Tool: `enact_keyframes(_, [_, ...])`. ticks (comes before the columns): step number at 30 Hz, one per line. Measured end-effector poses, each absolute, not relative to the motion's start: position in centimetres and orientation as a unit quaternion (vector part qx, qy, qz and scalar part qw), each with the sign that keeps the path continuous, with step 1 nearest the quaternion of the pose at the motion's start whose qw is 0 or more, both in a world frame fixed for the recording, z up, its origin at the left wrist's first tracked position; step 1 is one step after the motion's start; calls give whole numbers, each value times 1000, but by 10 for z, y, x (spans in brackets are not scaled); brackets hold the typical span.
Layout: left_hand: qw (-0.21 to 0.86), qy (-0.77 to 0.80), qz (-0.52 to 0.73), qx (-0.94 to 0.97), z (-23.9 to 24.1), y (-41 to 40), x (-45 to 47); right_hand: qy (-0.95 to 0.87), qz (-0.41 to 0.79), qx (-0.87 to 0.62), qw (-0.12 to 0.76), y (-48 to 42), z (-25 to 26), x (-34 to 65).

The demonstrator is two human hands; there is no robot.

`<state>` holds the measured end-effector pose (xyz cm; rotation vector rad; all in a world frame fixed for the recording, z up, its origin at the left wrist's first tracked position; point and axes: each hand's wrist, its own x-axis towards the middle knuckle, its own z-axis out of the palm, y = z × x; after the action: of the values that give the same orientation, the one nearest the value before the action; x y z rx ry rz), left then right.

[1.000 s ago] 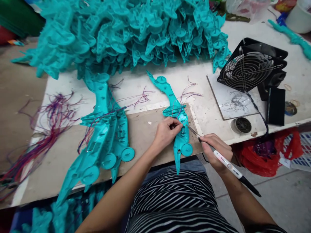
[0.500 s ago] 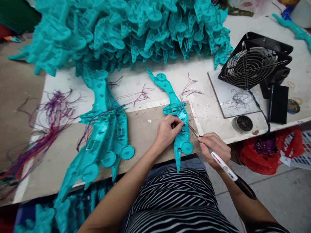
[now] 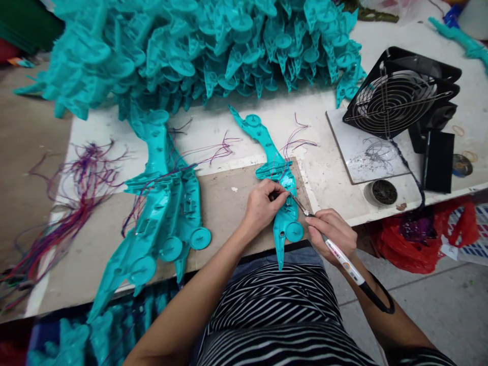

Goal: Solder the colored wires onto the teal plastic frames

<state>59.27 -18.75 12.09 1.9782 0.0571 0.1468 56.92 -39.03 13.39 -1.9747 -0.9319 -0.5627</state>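
Observation:
A turquoise plastic shell (image 3: 270,150) with a round disc near its lower end lies in front of me on a brown board. Thin red and purple wires (image 3: 292,142) trail from its middle to the upper right. My left hand (image 3: 264,203) pinches at the shell's middle, fingertips together, apparently on the end of a thin wire. In my right hand (image 3: 335,235) is a white soldering iron (image 3: 346,262), held like a pen. Its metal tip points left and meets the shell beside my left fingertips; the exact contact point is too small to make out.
A large heap of turquoise parts (image 3: 206,46) fills the back. More shells (image 3: 156,203) overlap at left, beside a bundle of loose wires (image 3: 82,203). Right of me stand a black fan (image 3: 392,96), a white tile (image 3: 358,157), a small round tin (image 3: 381,193) and a black box (image 3: 438,161).
My right hand has moved slightly left and up with the soldering iron, bringing its tip closer to my left fingertips. My left hand and the shell stay nearly still.

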Motion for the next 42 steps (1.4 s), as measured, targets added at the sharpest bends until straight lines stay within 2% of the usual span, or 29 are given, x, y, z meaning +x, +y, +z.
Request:
enact_keyframes(31, [527, 15, 78, 846, 119, -190, 591, -329, -237, -809, 426, -398, 137, 565])
enact_keyframes(39, [524, 11, 87, 847, 121, -191, 591, -307, -263, -808, 429, -398, 140, 566])
enact_keyframes(42, [517, 11, 95, 851, 122, -191, 591, -265, -300, -826, 397, -414, 147, 571])
